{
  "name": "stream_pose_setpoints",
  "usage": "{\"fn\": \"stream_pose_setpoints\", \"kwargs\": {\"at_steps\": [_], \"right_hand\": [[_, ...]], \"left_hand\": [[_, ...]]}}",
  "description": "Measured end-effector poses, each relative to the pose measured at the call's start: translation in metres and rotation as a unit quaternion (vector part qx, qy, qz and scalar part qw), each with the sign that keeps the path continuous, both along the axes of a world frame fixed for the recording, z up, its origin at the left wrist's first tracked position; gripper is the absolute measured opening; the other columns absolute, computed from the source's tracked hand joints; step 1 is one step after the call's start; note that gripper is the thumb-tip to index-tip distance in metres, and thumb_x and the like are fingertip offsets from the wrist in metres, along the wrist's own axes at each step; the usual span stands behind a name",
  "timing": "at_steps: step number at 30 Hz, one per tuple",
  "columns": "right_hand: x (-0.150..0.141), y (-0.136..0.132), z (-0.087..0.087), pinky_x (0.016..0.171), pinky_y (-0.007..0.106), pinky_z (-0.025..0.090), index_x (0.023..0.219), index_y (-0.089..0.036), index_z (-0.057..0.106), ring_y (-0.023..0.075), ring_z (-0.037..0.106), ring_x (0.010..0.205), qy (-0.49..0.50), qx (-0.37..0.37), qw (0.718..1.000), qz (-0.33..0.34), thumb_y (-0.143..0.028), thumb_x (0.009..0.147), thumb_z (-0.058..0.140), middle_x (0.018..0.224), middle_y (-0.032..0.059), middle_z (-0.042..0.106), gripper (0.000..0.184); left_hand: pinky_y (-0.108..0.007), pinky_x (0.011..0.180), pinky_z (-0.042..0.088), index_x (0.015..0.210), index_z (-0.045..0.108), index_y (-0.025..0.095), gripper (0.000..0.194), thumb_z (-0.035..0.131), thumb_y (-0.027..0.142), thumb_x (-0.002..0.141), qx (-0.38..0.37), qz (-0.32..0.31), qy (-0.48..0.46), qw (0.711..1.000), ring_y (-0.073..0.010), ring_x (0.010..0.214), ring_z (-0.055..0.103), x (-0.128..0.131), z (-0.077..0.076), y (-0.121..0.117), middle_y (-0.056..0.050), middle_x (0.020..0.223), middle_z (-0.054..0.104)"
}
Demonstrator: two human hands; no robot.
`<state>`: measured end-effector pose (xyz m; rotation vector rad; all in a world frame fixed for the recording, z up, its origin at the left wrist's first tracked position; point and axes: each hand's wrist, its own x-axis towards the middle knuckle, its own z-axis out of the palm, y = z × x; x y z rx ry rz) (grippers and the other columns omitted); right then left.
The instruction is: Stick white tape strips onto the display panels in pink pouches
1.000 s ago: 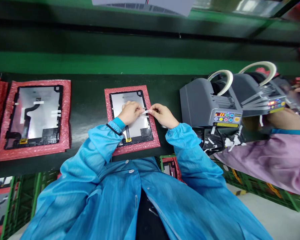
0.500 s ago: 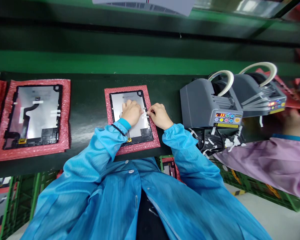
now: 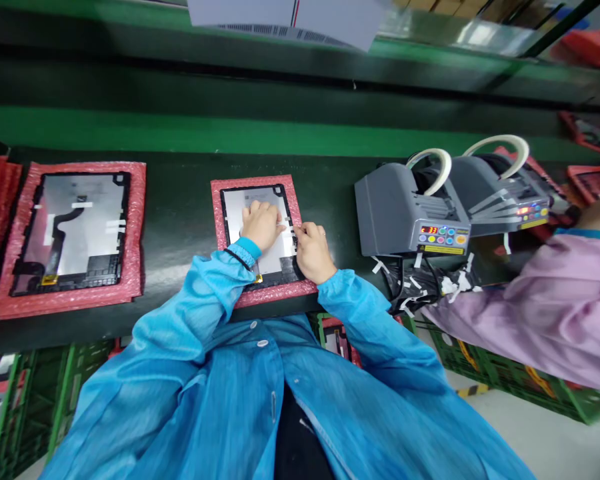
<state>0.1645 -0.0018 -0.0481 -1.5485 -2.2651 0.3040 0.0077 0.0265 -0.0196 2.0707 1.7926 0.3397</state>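
Both hands press on the tablet panel straight ahead on the counter

At far left a second panel [image 3: 70, 230] lies apart on its own pink bubble sheet. In the middle, the tablet panel [image 3: 253, 203] rests on a pink bubble sheet [image 3: 220, 220] on the dark counter [image 3: 180, 220], its long axis running away from the person. The left hand [image 3: 261, 225] lies flat on the panel's centre, fingers loosely curled, holding nothing that I can see. The right hand [image 3: 313, 252] sits just beside it at the panel's right edge, fingertips bent down onto a small white tape strip [image 3: 291, 229]; whether they pinch it I cannot tell. Further right stand two grey tape dispensers [image 3: 410, 207], and a co-worker's lilac sleeve [image 3: 545, 307].
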Motion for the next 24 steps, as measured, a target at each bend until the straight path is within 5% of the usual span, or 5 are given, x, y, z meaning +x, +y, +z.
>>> {"fn": "stream_pose_setpoints", "kwargs": {"at_steps": [6, 11, 16, 20, 24], "right_hand": [[-0.001, 0.008, 0.004, 0.080, 0.041, 0.042, 0.103, -0.010, 0.070, 0.0284, 0.049, 0.090, -0.085, -0.002, 0.996, 0.034, -0.009, 0.085, 0.038, 0.096, 0.0187, 0.061, 0.037], [0.004, 0.034, 0.013, 0.084, 0.042, 0.046, 0.091, -0.014, 0.069, 0.0268, 0.058, 0.084, 0.022, -0.037, 0.993, -0.108, -0.026, 0.085, 0.051, 0.082, 0.0132, 0.064, 0.022], [-0.014, 0.043, 0.013, 0.077, 0.039, 0.047, 0.062, -0.022, 0.056, 0.0232, 0.060, 0.074, 0.109, -0.140, 0.970, -0.166, -0.026, 0.076, 0.060, 0.069, 0.0063, 0.061, 0.015], [-0.019, 0.034, 0.017, 0.065, 0.033, 0.048, 0.073, -0.021, 0.052, 0.0180, 0.055, 0.061, 0.358, -0.210, 0.898, -0.146, -0.038, 0.070, 0.062, 0.059, -0.0016, 0.054, 0.019], [-0.052, 0.031, 0.027, 0.061, 0.029, 0.047, 0.084, -0.019, 0.054, 0.0133, 0.053, 0.057, 0.483, -0.270, 0.831, -0.052, -0.047, 0.061, 0.071, 0.062, -0.0037, 0.057, 0.040]], "left_hand": [[-0.046, 0.094, 0.038, 0.095, 0.063, 0.018, 0.017, 0.063, 0.031, 0.085, 0.014, 0.017, 0.010, 1.000, -0.0322, 0.115, 0.048, -0.016, 0.009, -0.005, -0.012, 0.111, 0.062], [-0.051, 0.085, 0.045, 0.091, 0.066, 0.015, 0.030, 0.051, 0.041, 0.090, 0.036, 0.214, 0.086, 0.972, -0.0368, 0.107, 0.053, -0.078, 0.024, -0.037, -0.018, 0.107, 0.064], [-0.047, 0.085, 0.049, 0.095, 0.066, 0.011, 0.024, 0.047, 0.025, 0.090, -0.041, 0.186, 0.107, 0.976, -0.0353, 0.107, 0.058, -0.087, 0.009, -0.058, -0.021, 0.108, 0.065], [-0.040, 0.090, 0.049, 0.103, 0.061, 0.011, 0.026, 0.040, 0.022, 0.093, -0.037, 0.186, 0.093, 0.978, -0.0311, 0.114, 0.057, -0.073, 0.005, -0.059, -0.021, 0.115, 0.063], [-0.037, 0.089, 0.049, 0.112, 0.053, 0.011, 0.027, 0.034, 0.023, 0.096, -0.074, 0.241, 0.060, 0.966, -0.0269, 0.107, 0.064, -0.093, 0.025, -0.066, -0.019, 0.109, 0.067]]}}
